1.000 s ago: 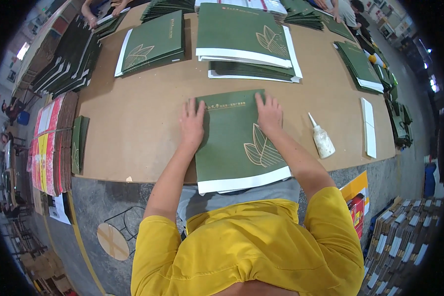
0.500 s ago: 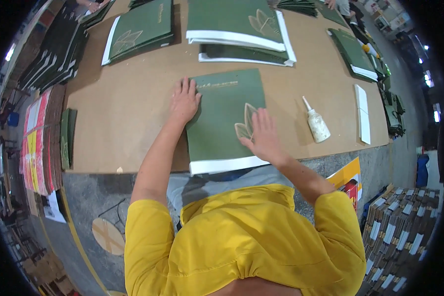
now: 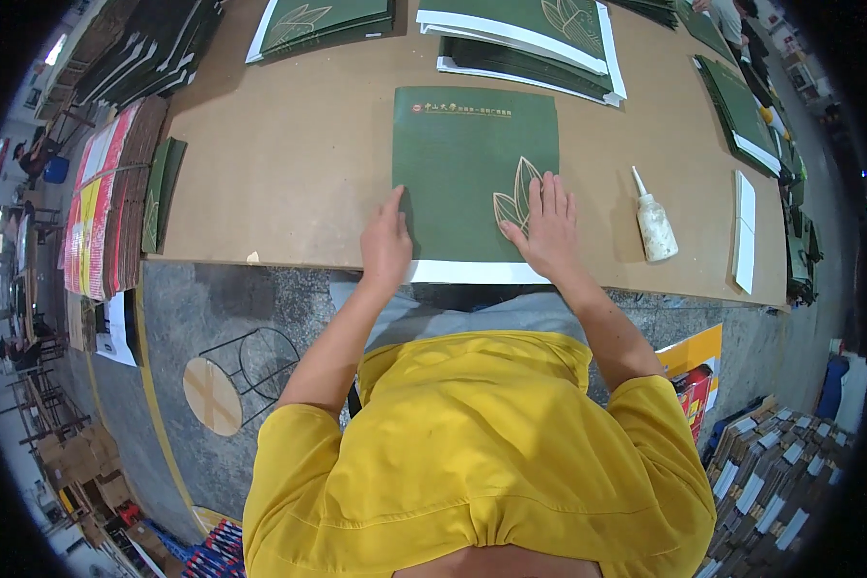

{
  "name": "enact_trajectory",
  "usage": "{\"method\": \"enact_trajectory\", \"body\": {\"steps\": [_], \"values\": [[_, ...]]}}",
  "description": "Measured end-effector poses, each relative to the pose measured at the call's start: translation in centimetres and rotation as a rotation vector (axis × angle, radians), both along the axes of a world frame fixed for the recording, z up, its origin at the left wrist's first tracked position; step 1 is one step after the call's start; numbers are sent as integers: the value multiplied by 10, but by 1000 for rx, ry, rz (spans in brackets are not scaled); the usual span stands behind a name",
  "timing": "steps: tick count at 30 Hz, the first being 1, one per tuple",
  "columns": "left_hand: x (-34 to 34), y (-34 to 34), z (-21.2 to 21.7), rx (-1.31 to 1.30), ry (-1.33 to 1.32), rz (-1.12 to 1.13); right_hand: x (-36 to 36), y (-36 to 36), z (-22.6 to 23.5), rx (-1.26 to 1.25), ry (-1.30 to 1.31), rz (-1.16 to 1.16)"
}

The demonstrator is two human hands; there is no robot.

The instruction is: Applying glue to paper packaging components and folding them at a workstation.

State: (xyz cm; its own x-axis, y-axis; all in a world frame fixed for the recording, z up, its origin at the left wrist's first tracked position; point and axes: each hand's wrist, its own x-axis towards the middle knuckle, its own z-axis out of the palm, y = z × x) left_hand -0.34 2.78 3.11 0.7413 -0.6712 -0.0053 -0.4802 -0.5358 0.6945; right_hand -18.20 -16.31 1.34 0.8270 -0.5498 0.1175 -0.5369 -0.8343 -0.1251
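A flat green printed paper piece (image 3: 462, 183), perhaps a folded bag, lies on the table in front of me, with gold lettering at its top, a gold leaf outline and a white strip along its near edge. My left hand (image 3: 387, 246) rests at its lower left edge, fingers extended forward and turned partly sideways. My right hand (image 3: 552, 231) lies palm down with fingers stretched over its right edge, beside the leaf outline; it grips nothing. To the right, a white glue bottle (image 3: 656, 227) with a narrow nozzle stands or lies on the table.
Similar green piles lie at the far middle (image 3: 520, 58), far left (image 3: 328, 24) and right (image 3: 737, 111). A white strip (image 3: 745, 231) lies near the table's (image 3: 279, 183) right end. A tied cardboard bundle (image 3: 106, 202) stands left; a round-topped stool (image 3: 213, 396) is on the floor.
My left hand has slid down the paper's left edge toward me. My right hand remains by the leaf outline. The whole view has shifted, with the table now higher in the picture.
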Motion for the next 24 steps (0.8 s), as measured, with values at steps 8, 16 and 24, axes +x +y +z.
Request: {"method": "enact_trajectory", "body": {"steps": [8,16,24], "values": [[9,-5,-15,200,-562,-351,-11,-11,-4,63,-180,61],[41,52,-7,-48,-654,-740,-78,-42,25,62,-329,523],[46,49,-6,-147,-326,-663,-82,-50,21,379,-349,413]]}}
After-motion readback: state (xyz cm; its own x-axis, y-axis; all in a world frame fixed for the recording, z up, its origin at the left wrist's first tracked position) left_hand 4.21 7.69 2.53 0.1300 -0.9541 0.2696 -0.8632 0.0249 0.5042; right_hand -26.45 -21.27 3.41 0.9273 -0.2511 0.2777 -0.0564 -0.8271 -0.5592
